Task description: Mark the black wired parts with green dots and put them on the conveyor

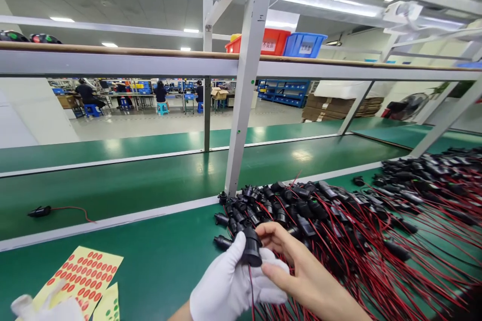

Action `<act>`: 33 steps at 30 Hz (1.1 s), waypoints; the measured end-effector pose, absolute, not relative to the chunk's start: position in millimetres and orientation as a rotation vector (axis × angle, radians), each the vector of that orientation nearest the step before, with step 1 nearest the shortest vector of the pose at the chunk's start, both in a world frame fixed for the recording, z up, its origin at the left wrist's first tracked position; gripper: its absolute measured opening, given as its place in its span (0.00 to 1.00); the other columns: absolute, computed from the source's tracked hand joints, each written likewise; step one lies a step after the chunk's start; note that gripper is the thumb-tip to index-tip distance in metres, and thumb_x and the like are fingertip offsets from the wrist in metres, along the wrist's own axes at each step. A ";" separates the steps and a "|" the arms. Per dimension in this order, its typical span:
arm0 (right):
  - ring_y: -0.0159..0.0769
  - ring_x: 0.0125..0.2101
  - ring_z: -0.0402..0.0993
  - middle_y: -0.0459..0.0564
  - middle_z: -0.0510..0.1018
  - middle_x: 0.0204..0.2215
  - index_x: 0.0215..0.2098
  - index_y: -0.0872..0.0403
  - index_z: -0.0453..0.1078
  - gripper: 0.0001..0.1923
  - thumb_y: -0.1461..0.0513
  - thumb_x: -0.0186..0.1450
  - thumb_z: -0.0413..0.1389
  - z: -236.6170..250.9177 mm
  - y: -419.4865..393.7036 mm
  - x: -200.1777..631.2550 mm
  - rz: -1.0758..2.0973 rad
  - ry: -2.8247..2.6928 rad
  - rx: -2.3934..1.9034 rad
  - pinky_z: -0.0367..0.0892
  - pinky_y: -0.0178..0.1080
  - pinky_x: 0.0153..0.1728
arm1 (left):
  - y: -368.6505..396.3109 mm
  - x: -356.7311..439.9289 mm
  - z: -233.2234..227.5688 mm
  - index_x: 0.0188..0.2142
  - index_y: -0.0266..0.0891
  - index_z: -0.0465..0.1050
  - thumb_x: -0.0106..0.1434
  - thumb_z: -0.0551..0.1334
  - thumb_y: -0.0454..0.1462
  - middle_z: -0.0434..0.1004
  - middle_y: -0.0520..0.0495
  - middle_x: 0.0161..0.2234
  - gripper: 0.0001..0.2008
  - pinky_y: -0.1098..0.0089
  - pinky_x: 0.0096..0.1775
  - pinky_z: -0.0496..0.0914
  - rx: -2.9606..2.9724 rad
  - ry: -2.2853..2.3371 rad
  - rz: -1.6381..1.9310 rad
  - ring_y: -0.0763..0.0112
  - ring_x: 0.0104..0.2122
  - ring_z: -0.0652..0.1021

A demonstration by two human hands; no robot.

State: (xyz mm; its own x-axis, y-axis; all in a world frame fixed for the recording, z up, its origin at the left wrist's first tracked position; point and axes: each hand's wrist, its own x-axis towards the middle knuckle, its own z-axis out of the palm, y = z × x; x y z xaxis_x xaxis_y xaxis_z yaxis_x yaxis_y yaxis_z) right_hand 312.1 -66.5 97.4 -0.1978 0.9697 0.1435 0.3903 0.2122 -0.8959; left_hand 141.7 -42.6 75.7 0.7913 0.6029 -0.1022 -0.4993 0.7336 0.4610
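Observation:
My left hand (229, 281), in a white glove, is closed round a black cylindrical part (251, 250) with a thin dark red wire (252, 291) hanging from its lower end. The thumb lies along the part's left side. My bare right hand (291, 266) comes in from the right, its fingers curled at the part's upper right side and its thumb near the lower rim. Just beyond both hands lies a pile of similar black parts (301, 205) with red and black wires.
At lower left lie a sheet of red oval stickers (81, 273), a green-dot sticker sheet (107, 306) and crumpled white fabric (48, 308). A lone wired part (39, 211) rests farther back. A metal post (243, 100) rises ahead, under a shelf with red (274, 41) and blue bins (304, 45).

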 end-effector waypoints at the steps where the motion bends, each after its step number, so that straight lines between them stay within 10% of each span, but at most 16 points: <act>1: 0.42 0.45 0.77 0.54 0.77 0.47 0.51 0.52 0.65 0.20 0.63 0.60 0.57 98.8 -65.5 311.1 0.964 -1.714 -1.286 0.73 0.46 0.49 | -43.3 141.2 76.0 0.40 0.28 0.79 0.61 0.65 0.56 0.82 0.35 0.41 0.29 0.70 0.37 0.76 0.427 0.253 0.618 0.70 0.31 0.81; 8: 0.36 0.40 0.79 0.47 0.78 0.41 0.48 0.49 0.66 0.21 0.69 0.57 0.59 107.4 -65.1 304.8 0.456 -1.871 -1.252 0.75 0.34 0.42 | -39.5 139.7 80.3 0.44 0.29 0.78 0.65 0.59 0.58 0.82 0.32 0.40 0.31 0.62 0.44 0.73 0.707 0.320 0.708 0.60 0.38 0.81; 14: 0.36 0.51 0.72 0.51 0.75 0.47 0.55 0.54 0.64 0.23 0.75 0.64 0.55 108.9 -68.1 311.2 -0.360 -2.067 -0.792 0.64 0.36 0.59 | -23.3 122.9 94.9 0.43 0.38 0.79 0.55 0.73 0.40 0.81 0.46 0.43 0.17 0.66 0.47 0.71 1.523 0.655 0.899 0.62 0.43 0.79; 24: 0.36 0.47 0.75 0.54 0.76 0.45 0.58 0.53 0.64 0.20 0.69 0.68 0.54 107.7 -75.7 324.9 -0.083 -2.075 -0.810 0.73 0.34 0.50 | -27.9 118.9 95.6 0.51 0.46 0.77 0.63 0.68 0.37 0.83 0.45 0.44 0.16 0.66 0.47 0.71 2.132 0.464 1.294 0.64 0.42 0.80; 33: 0.36 0.35 0.80 0.48 0.80 0.37 0.46 0.49 0.70 0.09 0.55 0.72 0.52 91.0 -54.4 330.3 0.192 -1.790 -1.284 0.75 0.33 0.37 | 26.7 106.3 104.9 0.36 0.36 0.79 0.60 0.69 0.37 0.80 0.47 0.32 0.06 0.61 0.45 0.74 1.190 0.871 1.205 0.62 0.34 0.79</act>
State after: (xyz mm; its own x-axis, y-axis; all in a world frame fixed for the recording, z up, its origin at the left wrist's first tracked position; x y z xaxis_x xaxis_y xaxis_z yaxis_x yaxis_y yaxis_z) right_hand 330.3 -54.4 91.0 -0.0590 0.8205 0.5686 0.6813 0.4494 -0.5779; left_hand 106.3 26.7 104.9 0.1907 0.9772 0.0928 -0.2187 -0.0499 0.9745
